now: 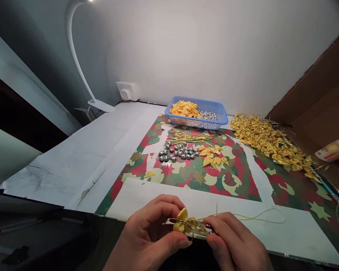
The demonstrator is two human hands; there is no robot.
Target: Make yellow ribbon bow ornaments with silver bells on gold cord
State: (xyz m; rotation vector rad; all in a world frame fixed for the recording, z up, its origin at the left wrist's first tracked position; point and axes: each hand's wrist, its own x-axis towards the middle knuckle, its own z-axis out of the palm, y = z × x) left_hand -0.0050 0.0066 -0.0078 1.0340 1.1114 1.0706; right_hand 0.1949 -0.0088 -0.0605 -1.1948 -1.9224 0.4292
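Note:
Close to the table's front edge, my left hand (154,229) pinches a yellow ribbon bow (181,220) between thumb and fingers. Gold cord (171,220) loops out of the bow. My right hand (237,239) is closed on a small shiny metal tool (199,227) with a dark red part, whose far end meets the bow; its exact kind is partly hidden by my fingers. A thin needle (216,209) sticks up from between the right fingers. Pale yellow thread (254,218) trails across the white sheet beyond that hand.
Ahead lie silver bells or beads (183,152), loose yellow bows (214,158) and gold cords (192,136). A blue basket (223,114) holds more bows and silver beads. Corded bows are heaped (268,139) at right, near pens (332,190). A clip lamp (79,71) stands left.

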